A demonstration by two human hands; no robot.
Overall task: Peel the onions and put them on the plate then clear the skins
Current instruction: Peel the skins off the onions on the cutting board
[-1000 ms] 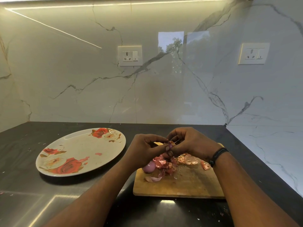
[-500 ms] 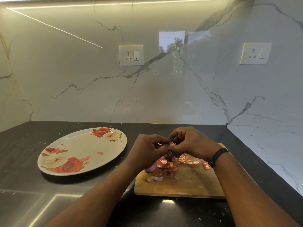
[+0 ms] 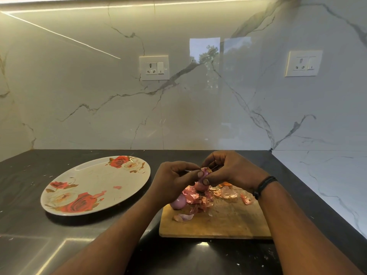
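Observation:
A small pink onion [image 3: 204, 173] is held above the wooden cutting board [image 3: 222, 223]. My left hand [image 3: 174, 181] grips it from the left and my right hand [image 3: 232, 169] pinches it from the right, with the thumb on its skin. A peeled onion [image 3: 178, 201] lies at the board's left edge and another onion [image 3: 201, 187] sits just below my hands. Loose pink skins [image 3: 200, 199] are piled on the board. The rose-patterned plate [image 3: 95, 185] stands to the left with only a small skin scrap on it.
The black counter [image 3: 29, 225] carries small skin flecks. A marble wall with two sockets [image 3: 154, 67] rises behind, and a marble side wall [image 3: 327, 185] closes in on the right of the board.
Both hands stayed over the board, working the onion between the fingers. The onion is now more exposed between the fingertips.

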